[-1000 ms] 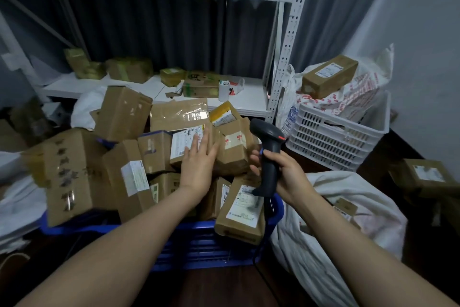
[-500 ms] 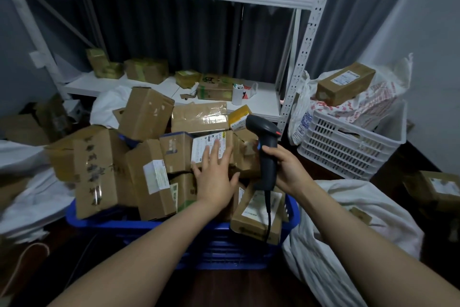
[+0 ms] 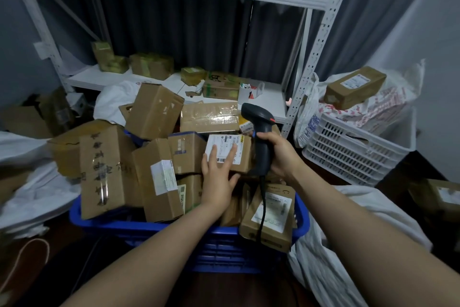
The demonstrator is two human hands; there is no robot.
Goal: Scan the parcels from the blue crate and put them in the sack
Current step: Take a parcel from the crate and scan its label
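The labelled parcel (image 3: pixel 240 157), a small brown carton with a white shipping label facing up, lies on top of the heap toward the far right side of the blue crate (image 3: pixel 149 228). The left grip (image 3: pixel 219 182), a bare hand, lies on it with the fingers straight and spread flat across the label and the thumb splayed out under the carton's near edge. Just to the right, the right grip (image 3: pixel 281 155) is curled round the handle of a black barcode scanner (image 3: pixel 258 132), whose head rises above the parcel's far right corner. The scanner's cable hangs down over another labelled parcel (image 3: pixel 271 212) that leans on the crate's near right corner. More brown cartons fill the crate above its rim, among them a big box (image 3: pixel 102 169) with dark characters at the left side and a tilted box (image 3: pixel 154 110) at the far edge. The white sack (image 3: pixel 323 269) lies slumped on the floor against the crate's right side. Beyond it stands a white slotted crate (image 3: pixel 348 147), with a carton (image 3: pixel 354 87) resting on printed plastic bags on top of it. Behind the heap, a white metal shelf (image 3: pixel 271 100) carries a few small parcels.
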